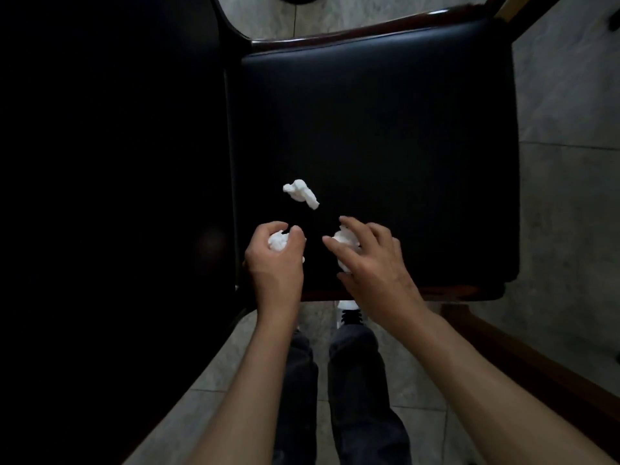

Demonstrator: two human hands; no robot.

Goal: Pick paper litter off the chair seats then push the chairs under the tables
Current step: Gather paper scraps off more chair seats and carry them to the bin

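Observation:
A black padded chair seat (385,135) with a dark wooden frame fills the middle of the view. One crumpled white paper ball (301,194) lies loose on the seat near its front left. My left hand (276,260) is shut on a second white paper ball (277,242) just below it. My right hand (370,260) hovers over the front of the seat with fingers curled around a third white paper wad (345,239), partly hidden under the fingers.
A large black surface (110,162) fills the left side, touching the chair. Grey tiled floor (570,162) shows to the right and beyond the seat. My legs and a white shoe (349,313) stand just in front of the chair.

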